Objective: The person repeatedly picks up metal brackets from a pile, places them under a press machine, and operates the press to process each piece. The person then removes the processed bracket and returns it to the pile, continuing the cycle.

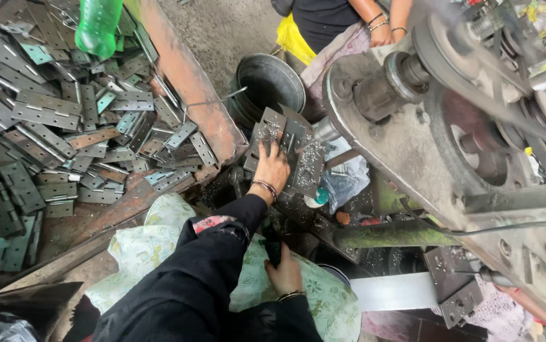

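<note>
The left hand [273,168] lies flat with fingers spread on a grey metal hinge plate [283,147], pressing it down against the front of the big grey machine [412,145]. The plate is perforated, dusted with bright metal shavings, and sits just left of the machine's steel spindle [325,131]. A beaded bracelet circles the wrist, and a black sleeve [209,272] runs back from it.

The right hand [284,273] is below the machine, near the lap, with fingers curled around a dark handle [271,244]; it seems to be gripping it, though shadow hides the thing's shape. A floral cloth [152,240] covers the lap beneath both arms.

Left of the machine, a rusty orange beam [190,95] runs diagonally, and beyond it lies a large heap of loose hinge plates [51,126], grey and teal-tinted. A green plastic bottle [97,25] stands at the top of that heap. Just above the held plate, beside the machine, sits a dark metal bucket [269,85]. Above the machine another person's hands [383,28] with bangles show near a yellow bag [293,38].
</note>
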